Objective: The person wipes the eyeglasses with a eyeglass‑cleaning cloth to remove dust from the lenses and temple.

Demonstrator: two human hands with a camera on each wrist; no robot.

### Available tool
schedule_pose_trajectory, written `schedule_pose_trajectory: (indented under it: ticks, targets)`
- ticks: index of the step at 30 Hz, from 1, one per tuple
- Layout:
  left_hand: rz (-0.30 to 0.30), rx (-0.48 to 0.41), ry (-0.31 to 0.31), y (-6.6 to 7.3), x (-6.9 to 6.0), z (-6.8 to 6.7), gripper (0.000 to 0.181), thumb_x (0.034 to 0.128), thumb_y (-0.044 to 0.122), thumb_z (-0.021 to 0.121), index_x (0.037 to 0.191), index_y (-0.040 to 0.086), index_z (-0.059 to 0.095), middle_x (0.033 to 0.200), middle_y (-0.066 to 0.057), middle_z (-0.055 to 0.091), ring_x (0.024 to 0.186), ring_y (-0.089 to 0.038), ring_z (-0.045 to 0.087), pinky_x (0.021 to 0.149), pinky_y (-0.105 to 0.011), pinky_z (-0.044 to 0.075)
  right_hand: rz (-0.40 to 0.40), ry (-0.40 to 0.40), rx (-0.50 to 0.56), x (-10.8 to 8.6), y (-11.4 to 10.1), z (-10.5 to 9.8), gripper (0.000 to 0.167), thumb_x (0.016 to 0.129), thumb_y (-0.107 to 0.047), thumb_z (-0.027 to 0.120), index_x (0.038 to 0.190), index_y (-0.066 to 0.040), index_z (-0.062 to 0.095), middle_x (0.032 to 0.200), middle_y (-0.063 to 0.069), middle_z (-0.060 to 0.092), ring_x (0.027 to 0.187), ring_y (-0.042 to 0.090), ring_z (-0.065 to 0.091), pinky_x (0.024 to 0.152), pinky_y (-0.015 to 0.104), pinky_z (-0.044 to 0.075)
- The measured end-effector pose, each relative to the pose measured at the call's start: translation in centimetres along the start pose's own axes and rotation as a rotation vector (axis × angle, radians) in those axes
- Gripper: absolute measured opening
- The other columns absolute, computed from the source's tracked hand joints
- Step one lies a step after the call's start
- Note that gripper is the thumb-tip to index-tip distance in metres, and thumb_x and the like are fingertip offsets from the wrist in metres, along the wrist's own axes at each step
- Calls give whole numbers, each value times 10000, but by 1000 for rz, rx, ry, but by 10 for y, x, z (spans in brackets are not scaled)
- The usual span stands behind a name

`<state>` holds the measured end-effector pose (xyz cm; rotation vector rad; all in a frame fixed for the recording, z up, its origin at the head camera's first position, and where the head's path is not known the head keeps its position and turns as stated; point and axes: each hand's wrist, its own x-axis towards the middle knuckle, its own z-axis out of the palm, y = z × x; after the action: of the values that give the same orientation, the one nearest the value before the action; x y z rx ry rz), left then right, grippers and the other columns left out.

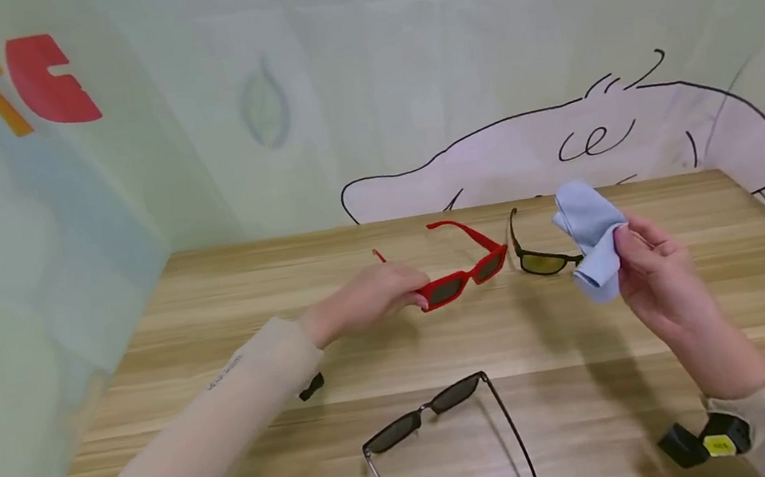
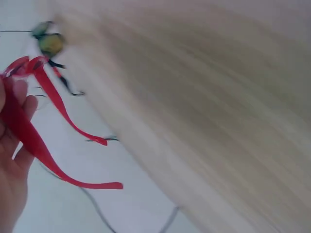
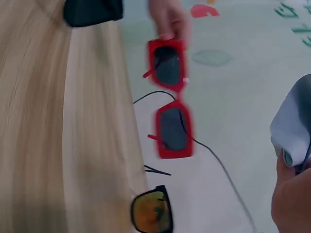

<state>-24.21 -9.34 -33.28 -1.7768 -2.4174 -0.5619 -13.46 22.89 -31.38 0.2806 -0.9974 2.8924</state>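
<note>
My left hand (image 1: 378, 294) grips the red sunglasses (image 1: 464, 280) by one end of the frame, near the hinge. Both red temples stick out unfolded toward the back, as the left wrist view shows too. A light blue cloth (image 1: 593, 243), loosely folded, is pinched between the thumb and fingers of my right hand (image 1: 667, 278). Just behind and left of that cloth are black-framed sunglasses with yellowish lenses (image 1: 544, 262), partly covered by it. In the right wrist view the red sunglasses (image 3: 174, 99) hang from the left hand, and the blue cloth (image 3: 294, 124) shows at the right edge.
Black sunglasses with dark lenses (image 1: 423, 414) lie with temples unfolded at the front of the wooden table (image 1: 215, 293). A small black object (image 1: 311, 386) shows beside the left sleeve. A black and yellow device (image 1: 717, 440) sits at the right wrist. A printed backdrop (image 1: 363, 88) rises behind the table.
</note>
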Motion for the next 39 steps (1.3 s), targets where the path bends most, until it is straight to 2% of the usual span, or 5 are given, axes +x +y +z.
schedule_pose_trajectory:
  ticks: [10,15,21,31,39]
  targets:
    - [-172,-588,168,59,2,-22,73,874,58,628,945,42,623,859,-10,618,798,-119,547,756,-291,477,-849,-130,-1034,-10,25,53,208,859,-20,647,995,137,646,918,62,701,635,53,584,553,92,413]
    - [-187,-704,230,81,8,-27,129,887,52,594,997,-14,611,905,-69,625,825,-148,559,746,-316,487,-1228,-301,-1321,-8,44,74,291,884,-235,641,965,41,689,906,164,692,733,143,663,697,106,452]
    - [-151,-771,296,96,16,-32,147,908,12,548,1024,-66,592,904,-125,617,807,-143,565,736,-312,496,-1360,-423,-1430,-10,61,88,214,912,-166,605,966,21,693,946,157,691,1029,205,623,925,366,432]
    - [-202,-752,377,103,15,-31,133,930,-31,499,1010,-45,605,867,-105,616,766,-178,573,758,-333,511,-1524,-569,-1424,-10,66,99,114,893,-73,624,896,16,695,877,120,705,776,274,685,880,366,466]
    - [-135,-769,369,107,13,-29,150,923,-69,490,1043,-82,580,895,-155,618,778,-173,575,736,-352,513,-1573,-660,-1440,-12,60,101,118,902,-65,608,891,35,670,871,140,700,759,288,684,840,388,482]
